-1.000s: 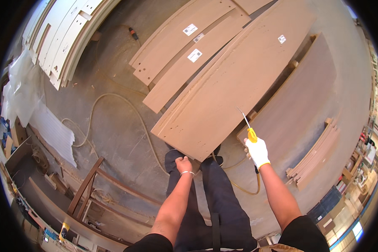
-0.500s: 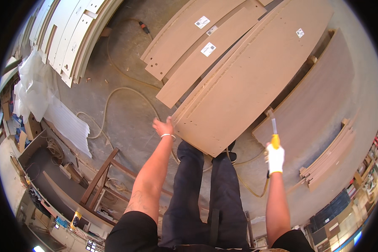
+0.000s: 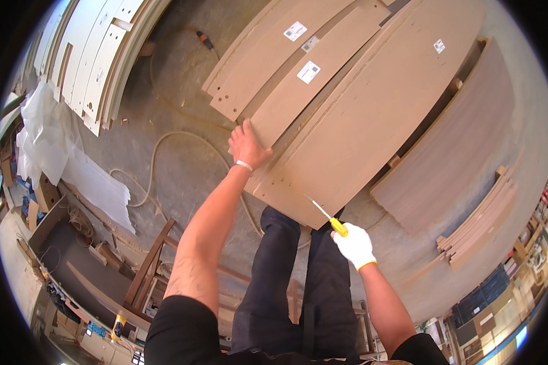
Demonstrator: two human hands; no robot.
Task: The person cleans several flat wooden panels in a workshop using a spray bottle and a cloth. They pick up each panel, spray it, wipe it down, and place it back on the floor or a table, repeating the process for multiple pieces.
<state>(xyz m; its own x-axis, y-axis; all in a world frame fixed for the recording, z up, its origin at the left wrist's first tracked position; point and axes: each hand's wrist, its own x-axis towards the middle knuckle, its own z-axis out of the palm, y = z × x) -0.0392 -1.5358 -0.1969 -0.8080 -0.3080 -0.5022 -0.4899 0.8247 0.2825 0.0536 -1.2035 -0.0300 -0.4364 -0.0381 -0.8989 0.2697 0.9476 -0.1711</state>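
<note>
My bare left hand point(image 3: 248, 148), with a pale band at the wrist, grasps the near end of a narrow brown panel point(image 3: 298, 91), its thumb and fingers spread across the end. In my white-gloved right hand point(image 3: 355, 244) is a yellow-handled screwdriver point(image 3: 337, 227). Its slim, light shaft points left over the near corner of a wide brown panel point(image 3: 359, 134) and looks slightly raised from the surface. This wide panel has small holes near its near end and a white label farther up. A label also sits on the narrow panel.
More brown panels point(image 3: 256, 55) lie at the far left of the wide one. To the right are a curved panel point(image 3: 444, 146) and stacked strips point(image 3: 478, 219). A hose point(image 3: 158, 146) loops over the floor. White panels point(image 3: 91, 67) and plastic wrap point(image 3: 42, 134) stand left.
My left hand has moved up and right onto the narrow panel's end, and that panel has shifted slightly. My right hand has swung left with the screwdriver, over the wide panel's near corner.
</note>
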